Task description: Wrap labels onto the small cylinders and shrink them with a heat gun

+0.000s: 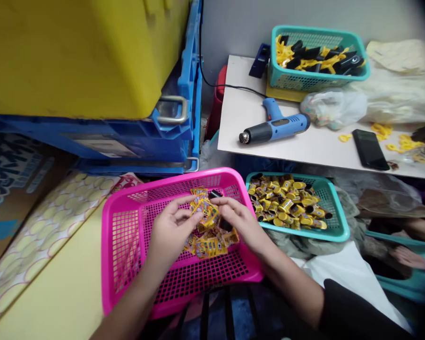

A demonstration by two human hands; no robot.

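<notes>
Both my hands hover over a pink plastic basket (127, 245). My left hand (172, 229) pinches a small yellow printed sleeve (206, 211). My right hand (239, 222) grips the same sleeve from the right, with a small black cylinder (216, 193) at its fingertips. Several more yellow sleeves (212, 245) lie loose on the basket floor under my hands.
A teal basket (336, 226) of yellow-wrapped pieces sits right of the pink one. On the white table (241, 113) lie a blue heat gun (274, 127), a black phone (370, 148), a plastic bag (335, 107) and another teal basket (318, 80). Blue crates (134, 137) and a yellow bin (78, 52) stand at left.
</notes>
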